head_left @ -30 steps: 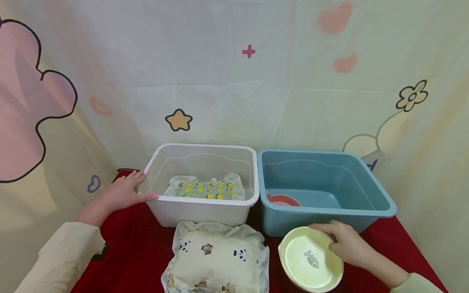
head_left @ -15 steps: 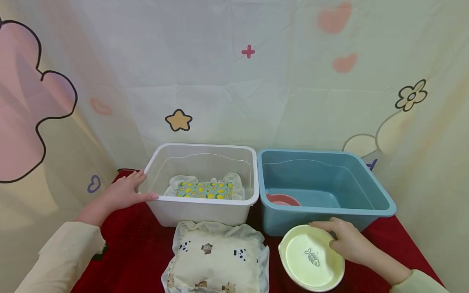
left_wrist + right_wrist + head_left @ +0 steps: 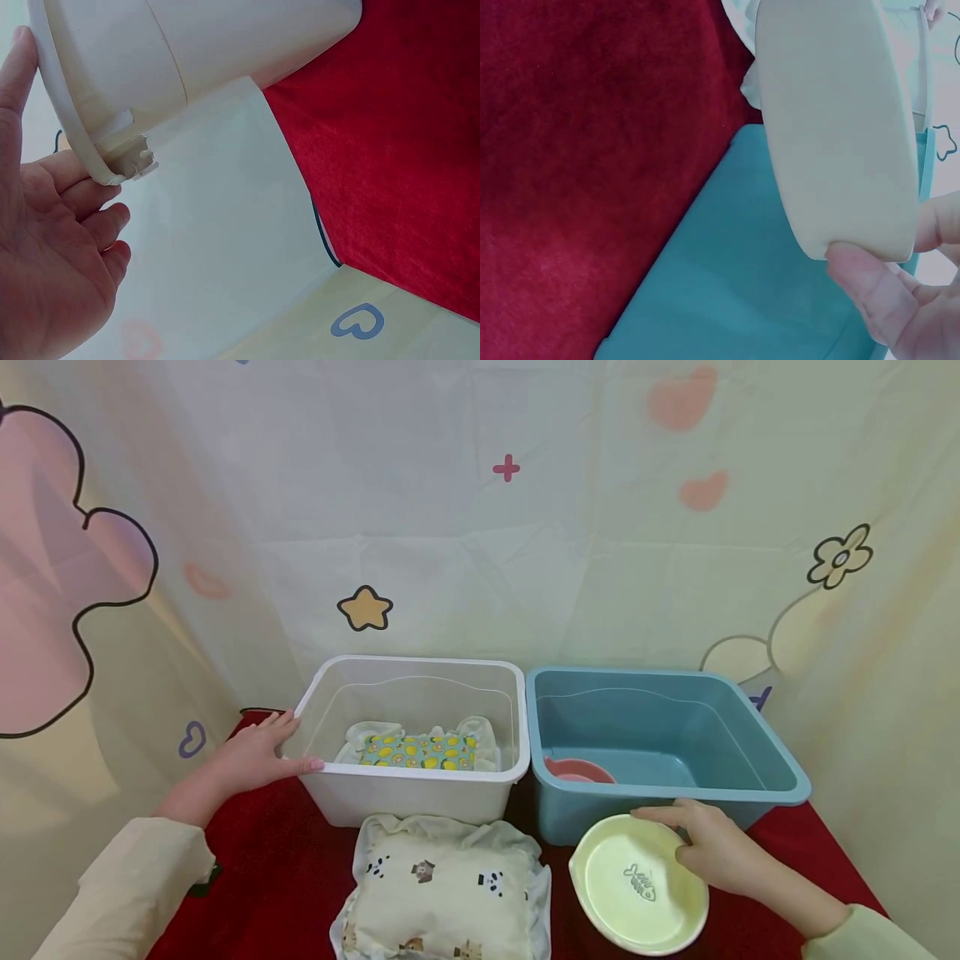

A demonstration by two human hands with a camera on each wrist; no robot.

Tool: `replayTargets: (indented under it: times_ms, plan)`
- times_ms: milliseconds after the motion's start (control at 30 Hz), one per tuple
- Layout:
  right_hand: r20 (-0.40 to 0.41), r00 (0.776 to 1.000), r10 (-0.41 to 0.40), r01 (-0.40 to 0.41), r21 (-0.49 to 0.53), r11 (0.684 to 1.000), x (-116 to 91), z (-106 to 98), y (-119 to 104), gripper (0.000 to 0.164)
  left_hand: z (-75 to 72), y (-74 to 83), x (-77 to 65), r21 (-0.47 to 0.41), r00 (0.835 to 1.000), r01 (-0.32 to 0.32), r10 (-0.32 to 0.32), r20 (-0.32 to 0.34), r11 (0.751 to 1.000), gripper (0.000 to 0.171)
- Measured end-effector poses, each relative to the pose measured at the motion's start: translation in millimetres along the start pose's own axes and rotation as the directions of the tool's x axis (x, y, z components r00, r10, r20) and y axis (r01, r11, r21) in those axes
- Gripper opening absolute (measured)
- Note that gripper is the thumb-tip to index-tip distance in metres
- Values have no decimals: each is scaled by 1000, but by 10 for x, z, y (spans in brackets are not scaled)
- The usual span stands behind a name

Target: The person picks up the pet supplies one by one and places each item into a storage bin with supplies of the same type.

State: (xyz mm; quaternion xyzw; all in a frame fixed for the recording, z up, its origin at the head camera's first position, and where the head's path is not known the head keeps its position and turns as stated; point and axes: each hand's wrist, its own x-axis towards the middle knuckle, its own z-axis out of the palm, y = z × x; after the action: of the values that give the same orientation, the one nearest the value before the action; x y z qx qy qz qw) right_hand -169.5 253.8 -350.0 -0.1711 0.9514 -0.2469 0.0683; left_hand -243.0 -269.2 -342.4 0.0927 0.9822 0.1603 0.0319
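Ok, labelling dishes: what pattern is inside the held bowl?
The bowl has a grey fish skeleton, clearest in the head view.

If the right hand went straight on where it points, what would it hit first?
Probably the blue tub, beyond the yellow bowl the right hand holds; exact depth is hard to judge.

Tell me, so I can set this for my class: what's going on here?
A person's right hand holds a pale yellow bowl by its edge in front of the blue bin, while the left hand rests on the white bin's rim. A lemon-print cushion lies in the white bin, a pink dish in the blue one. An animal-print cushion lies in front of the white bin.
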Motion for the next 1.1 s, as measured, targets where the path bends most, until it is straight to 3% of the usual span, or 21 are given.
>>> replayTargets:
  times_ms: [1100]
  plan:
    - [18,1000,-20,20,-44,999,52,-201,-149,53,-8,19,-10,-24,1000,10,-10,0,1000,100]
